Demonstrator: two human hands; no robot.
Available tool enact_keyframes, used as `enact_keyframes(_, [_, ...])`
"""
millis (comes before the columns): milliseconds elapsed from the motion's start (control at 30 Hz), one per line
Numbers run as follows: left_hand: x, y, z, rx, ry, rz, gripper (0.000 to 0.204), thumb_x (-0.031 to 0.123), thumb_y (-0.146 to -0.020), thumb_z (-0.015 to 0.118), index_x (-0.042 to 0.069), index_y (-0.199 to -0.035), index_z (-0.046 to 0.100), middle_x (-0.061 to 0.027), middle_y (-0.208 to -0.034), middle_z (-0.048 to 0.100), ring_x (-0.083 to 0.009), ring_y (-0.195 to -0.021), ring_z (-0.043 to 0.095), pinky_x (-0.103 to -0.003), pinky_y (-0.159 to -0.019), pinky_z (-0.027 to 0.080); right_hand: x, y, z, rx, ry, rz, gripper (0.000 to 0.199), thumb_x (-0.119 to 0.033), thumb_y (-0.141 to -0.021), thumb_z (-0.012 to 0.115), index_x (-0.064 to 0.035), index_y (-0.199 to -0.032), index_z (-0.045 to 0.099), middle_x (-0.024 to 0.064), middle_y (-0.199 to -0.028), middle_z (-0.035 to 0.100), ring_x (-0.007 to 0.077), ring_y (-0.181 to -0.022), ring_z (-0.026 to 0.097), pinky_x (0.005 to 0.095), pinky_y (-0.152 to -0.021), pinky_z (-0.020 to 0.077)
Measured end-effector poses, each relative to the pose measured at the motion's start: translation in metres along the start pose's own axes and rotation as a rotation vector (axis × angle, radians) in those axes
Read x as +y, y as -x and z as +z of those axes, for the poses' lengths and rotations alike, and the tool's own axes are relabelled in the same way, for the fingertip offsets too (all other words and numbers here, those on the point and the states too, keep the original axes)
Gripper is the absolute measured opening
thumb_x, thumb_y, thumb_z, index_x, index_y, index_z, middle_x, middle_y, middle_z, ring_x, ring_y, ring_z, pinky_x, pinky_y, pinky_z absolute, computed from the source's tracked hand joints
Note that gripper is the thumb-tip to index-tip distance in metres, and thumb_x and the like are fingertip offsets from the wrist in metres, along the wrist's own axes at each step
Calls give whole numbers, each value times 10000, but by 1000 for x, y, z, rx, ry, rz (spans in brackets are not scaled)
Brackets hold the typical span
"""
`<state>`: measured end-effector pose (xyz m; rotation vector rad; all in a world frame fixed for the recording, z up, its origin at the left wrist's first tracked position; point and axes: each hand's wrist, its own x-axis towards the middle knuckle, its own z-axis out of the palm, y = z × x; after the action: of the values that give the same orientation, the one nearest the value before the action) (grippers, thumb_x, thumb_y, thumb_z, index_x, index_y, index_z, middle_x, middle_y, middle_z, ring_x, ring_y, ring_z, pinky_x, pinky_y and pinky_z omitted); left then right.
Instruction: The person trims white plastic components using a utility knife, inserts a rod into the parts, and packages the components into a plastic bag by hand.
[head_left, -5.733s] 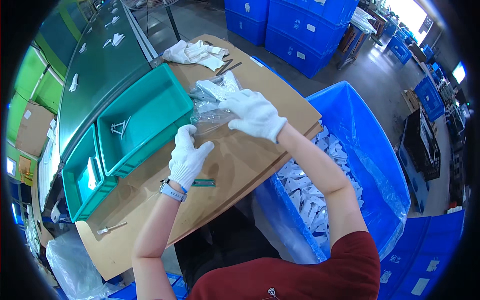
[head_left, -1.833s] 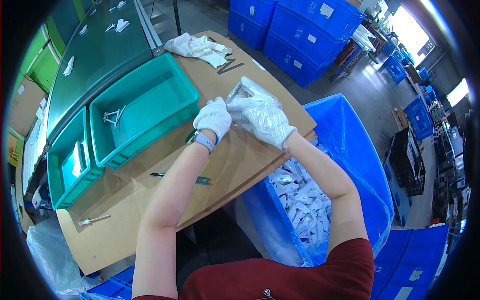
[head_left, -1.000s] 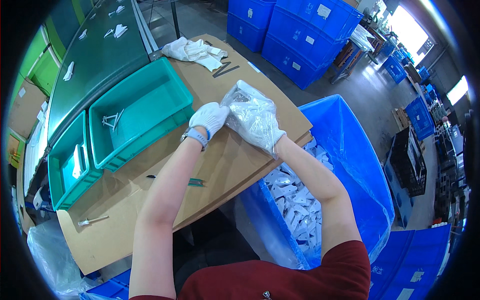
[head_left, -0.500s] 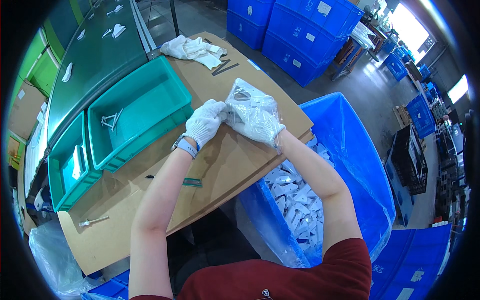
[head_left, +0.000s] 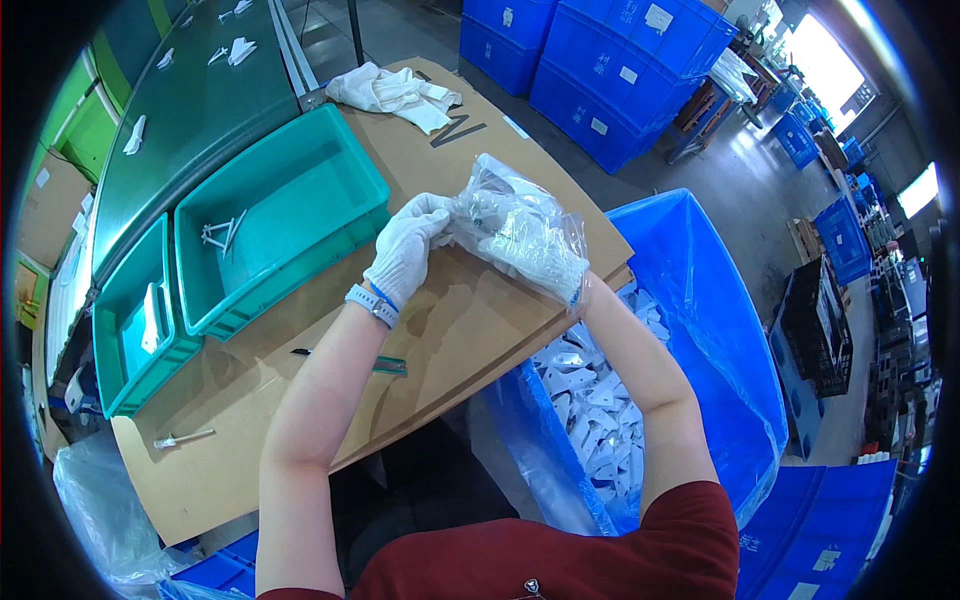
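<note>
Over the cardboard-topped table, my left hand (head_left: 408,242), in a white knit glove, pinches the near-left edge of a clear plastic bag (head_left: 512,212). My right hand (head_left: 545,262), gloved as well, is inside the bag, which is crinkled around it down to the wrist. Its fingers close on a white plastic part (head_left: 500,180) within the bag; glare and folds of film hide much of the part's shape and the fingertips.
Two green bins (head_left: 290,210) (head_left: 118,350) with a few white pieces stand left, beside a green conveyor belt (head_left: 190,110). A cutter (head_left: 388,366), a small brush-like tool (head_left: 185,438) and cloth gloves (head_left: 395,97) lie on the cardboard (head_left: 270,400). A lined blue crate (head_left: 690,260) holds white parts.
The bag and the part in it have turned and shifted slightly right with my right hand. My left hand has risen a little, still pinching the bag's edge.
</note>
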<state>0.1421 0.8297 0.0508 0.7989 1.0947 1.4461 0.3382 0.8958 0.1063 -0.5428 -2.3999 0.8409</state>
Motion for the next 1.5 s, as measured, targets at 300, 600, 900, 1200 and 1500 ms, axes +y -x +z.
enact_keyframes(300, [7, 9, 10, 64, -255, -17, 126, 150, -1046, 515, 119, -1028, 636, 6, -952, 658, -101, -875, 619, -258, -773, 502, 6, 12, 0, -142, -160, 305, 369, -229, -942, 712, -91, -1280, 660, 68, -1170, 697, 183, -1059, 654, 351, -958, 518])
enact_keyframes(600, [17, 3, 24, 414, 171, -38, 173, 135, -1035, 531, 93, -1197, 575, -35, -1036, 637, -153, -914, 654, -332, -807, 595, 25, 79, -61, -175, -469, 486, 284, -166, -924, 704, -43, -1181, 693, 23, -988, 677, 121, -936, 632, 297, -821, 527])
enact_keyframes(900, [19, 32, 79, -32, -1659, 1056, 499, 130, -855, 646, 170, -1348, 582, -133, -1087, 661, -327, -1020, 663, -424, -871, 550, 26, 77, -45, -50, -9, 345, 221, -113, -869, 698, -52, -1082, 687, 103, -919, 700, 222, -848, 682, 348, -781, 536])
enact_keyframes(1200, [62, -4, 25, 323, -1885, 500, 133, 168, -905, 600, 141, -1024, 653, -75, -955, 674, -264, -751, 718, -427, -582, 570, 19, -60, 41, 120, 44, 194, 233, -176, -895, 644, -112, -1115, 688, 196, -980, 704, 395, -918, 670, 429, -820, 535])
enact_keyframes(1500, [70, 133, 18, 25, -1786, 756, 110, 168, -839, 615, 166, -932, 555, -35, -888, 543, -212, -763, 643, -387, -555, 505, 2, -37, 22, -3, 176, 52, 203, -196, -889, 638, -88, -1048, 703, 167, -985, 703, 354, -923, 680, 423, -822, 528])
